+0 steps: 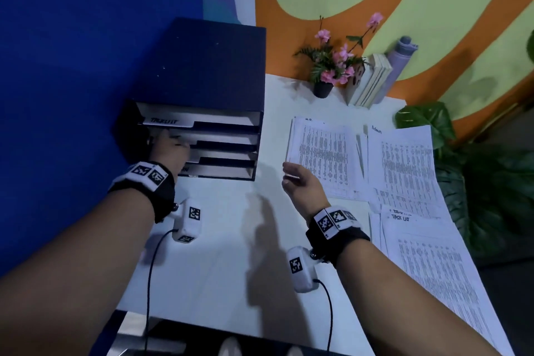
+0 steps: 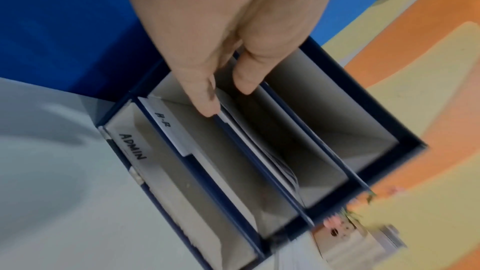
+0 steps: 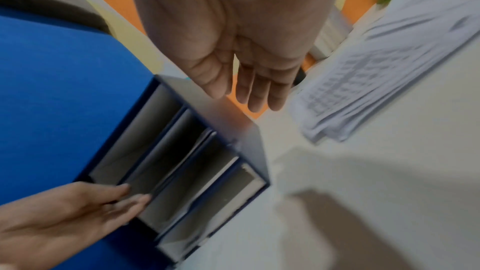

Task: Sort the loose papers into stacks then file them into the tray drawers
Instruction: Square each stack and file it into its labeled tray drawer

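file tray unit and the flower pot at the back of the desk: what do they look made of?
Tray unit: looks like navy-covered cardboard, matte; grey-white board lining and thin flat walls show in the left wrist view. Could be thin plastic.
Flower pot: dark, smooth, dull; plastic or glazed ceramic, too small to tell. Its flowers look artificial, unconfirmed.

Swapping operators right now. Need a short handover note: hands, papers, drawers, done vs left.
Left hand: straight fingers rest at the front of the second drawer from the top of the dark blue four-drawer file tray, gripping nothing; sheets lie in that drawer.
Right hand: open, empty, above the white table between the tray and the papers.
Papers: three printed white stacks on the table to the right: the stack headed H.R, the stack headed Admin, the stack headed Task List.
Done: sorting looks complete.
Left: file those three stacks into the drawers with matching labels.
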The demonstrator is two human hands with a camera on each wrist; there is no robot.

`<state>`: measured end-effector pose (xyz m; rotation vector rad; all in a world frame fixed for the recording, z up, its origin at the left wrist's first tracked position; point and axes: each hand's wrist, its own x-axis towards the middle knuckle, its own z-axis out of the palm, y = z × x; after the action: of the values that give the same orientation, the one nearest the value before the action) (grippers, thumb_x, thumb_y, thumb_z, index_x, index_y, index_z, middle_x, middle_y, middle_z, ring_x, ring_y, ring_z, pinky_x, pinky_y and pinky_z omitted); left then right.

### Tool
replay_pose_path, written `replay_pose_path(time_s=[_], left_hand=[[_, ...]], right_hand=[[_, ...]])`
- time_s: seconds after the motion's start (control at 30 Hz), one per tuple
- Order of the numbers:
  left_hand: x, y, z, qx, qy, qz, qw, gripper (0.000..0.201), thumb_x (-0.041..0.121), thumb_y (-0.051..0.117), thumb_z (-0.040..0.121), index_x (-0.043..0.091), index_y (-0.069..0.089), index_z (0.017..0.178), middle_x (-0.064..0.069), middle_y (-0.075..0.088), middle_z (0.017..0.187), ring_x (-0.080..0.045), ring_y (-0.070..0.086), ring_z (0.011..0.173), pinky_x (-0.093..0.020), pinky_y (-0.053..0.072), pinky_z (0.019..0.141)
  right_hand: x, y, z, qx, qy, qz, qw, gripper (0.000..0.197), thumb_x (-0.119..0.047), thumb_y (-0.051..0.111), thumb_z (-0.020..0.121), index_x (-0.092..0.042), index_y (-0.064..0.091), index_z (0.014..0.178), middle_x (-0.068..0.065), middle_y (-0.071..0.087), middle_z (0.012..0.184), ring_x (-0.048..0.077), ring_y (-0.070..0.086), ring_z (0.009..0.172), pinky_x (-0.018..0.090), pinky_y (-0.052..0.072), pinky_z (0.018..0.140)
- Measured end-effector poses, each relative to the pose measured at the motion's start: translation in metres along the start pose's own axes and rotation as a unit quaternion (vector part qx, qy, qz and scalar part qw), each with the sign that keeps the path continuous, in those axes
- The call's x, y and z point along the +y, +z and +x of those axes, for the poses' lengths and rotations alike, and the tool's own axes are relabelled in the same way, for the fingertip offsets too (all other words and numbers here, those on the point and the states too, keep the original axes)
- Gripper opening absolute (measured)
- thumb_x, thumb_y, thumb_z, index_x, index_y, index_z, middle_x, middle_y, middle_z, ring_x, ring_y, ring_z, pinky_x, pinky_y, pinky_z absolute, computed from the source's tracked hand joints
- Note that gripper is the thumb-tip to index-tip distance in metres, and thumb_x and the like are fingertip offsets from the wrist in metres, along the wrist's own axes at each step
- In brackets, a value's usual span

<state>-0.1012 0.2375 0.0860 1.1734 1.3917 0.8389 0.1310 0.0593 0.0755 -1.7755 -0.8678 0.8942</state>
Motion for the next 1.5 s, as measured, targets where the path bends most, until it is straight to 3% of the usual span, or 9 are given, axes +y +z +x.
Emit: replay_pose_path(time_s=[0.13,0.23,0.63,0.77,0.9,1.0,1.1,1.33,1.5], left_hand=[[-0.022,0.026,-0.047,-0.029,0.004,0.039,0.999,0.043,-0.004,0.048,0.090,-0.001,0.045,0.133,-0.009,0.057,0.090,-0.023,0.056,0.076,-0.018,0.053,0.064],[-0.052,0.046,-0.089,-0.078,-0.037,0.096,0.992,0.044,0.010,0.055,0.092,0.014,0.049,0.135,-0.012,0.058,0.131,-0.029,0.055,0.121,-0.042,0.045,0.105],[-0.123,0.151,-0.199,-0.291,-0.143,0.208,0.923,0.050,0.016,0.057,0.092,0.012,0.043,0.141,-0.013,0.048,0.143,-0.035,0.050,0.128,-0.047,0.041,0.105],[-0.121,0.178,-0.215,-0.321,-0.126,0.252,0.904,0.052,0.022,0.056,0.093,0.015,0.040,0.142,-0.014,0.052,0.139,-0.040,0.049,0.127,-0.050,0.045,0.100],[-0.122,0.198,-0.226,-0.327,-0.144,0.257,0.898,0.053,0.019,0.052,0.094,0.016,0.036,0.144,-0.017,0.046,0.144,-0.044,0.046,0.128,-0.026,0.048,0.062],[-0.119,0.207,-0.229,-0.330,-0.154,0.263,0.894,0.053,0.016,0.048,0.095,0.017,0.034,0.145,-0.010,0.045,0.144,-0.038,0.049,0.128,-0.036,0.052,0.081],[-0.118,0.207,-0.228,-0.323,-0.143,0.282,0.892,0.030,0.015,0.042,0.090,0.017,0.049,0.119,-0.007,0.059,0.116,-0.025,0.058,0.084,-0.032,0.051,0.068],[-0.113,0.183,-0.215,-0.240,-0.113,0.321,0.909,0.009,0.019,0.046,0.091,0.014,0.041,0.095,-0.005,0.050,0.093,-0.021,0.049,0.085,-0.031,0.044,0.078],[-0.094,0.153,-0.196,-0.179,-0.146,0.073,0.970,0.078,0.020,0.063,0.090,0.014,0.015,0.151,-0.007,0.032,0.153,-0.025,0.036,0.138,-0.045,0.031,0.114]], right_hand=[[0.047,-0.068,-0.014,0.067,0.031,-0.104,0.992,0.034,-0.003,0.055,0.090,-0.010,0.061,0.123,0.010,0.063,0.125,0.021,0.060,0.111,0.034,0.045,0.104],[0.081,-0.130,-0.033,0.112,0.086,-0.196,0.970,0.037,-0.005,0.051,0.091,-0.009,0.058,0.128,0.012,0.060,0.131,0.027,0.058,0.119,0.031,0.042,0.100],[0.185,-0.299,-0.115,0.198,0.366,-0.384,0.824,0.074,-0.015,0.058,0.083,-0.014,0.022,0.149,0.018,0.024,0.151,0.036,0.029,0.138,0.044,0.029,0.113],[0.188,-0.289,-0.133,0.141,0.369,-0.372,0.840,0.084,-0.023,0.057,0.083,-0.021,0.010,0.152,0.012,0.010,0.159,0.035,0.019,0.143,0.045,0.025,0.116],[0.173,-0.252,-0.141,0.097,0.348,-0.377,0.853,0.107,-0.036,0.073,0.060,-0.025,0.012,0.148,0.006,0.018,0.151,0.030,0.025,0.136,0.046,0.034,0.108],[0.165,-0.221,-0.140,0.111,0.321,-0.383,0.859,0.073,-0.032,0.059,0.074,-0.023,0.027,0.139,0.008,0.031,0.139,0.030,0.033,0.127,0.045,0.039,0.100],[0.159,-0.187,-0.131,0.075,0.290,-0.371,0.879,0.047,-0.025,0.051,0.086,-0.016,0.040,0.131,0.012,0.043,0.132,0.032,0.042,0.122,0.042,0.041,0.098],[0.133,-0.160,-0.114,0.027,0.176,-0.226,0.958,0.014,-0.006,0.048,0.087,-0.006,0.052,0.101,0.012,0.057,0.091,0.025,0.054,0.078,0.032,0.048,0.068],[0.075,-0.160,-0.105,0.038,0.053,-0.039,0.997,0.009,-0.006,0.054,0.090,-0.009,0.055,0.099,0.005,0.059,0.080,0.018,0.055,0.066,0.026,0.049,0.058]])
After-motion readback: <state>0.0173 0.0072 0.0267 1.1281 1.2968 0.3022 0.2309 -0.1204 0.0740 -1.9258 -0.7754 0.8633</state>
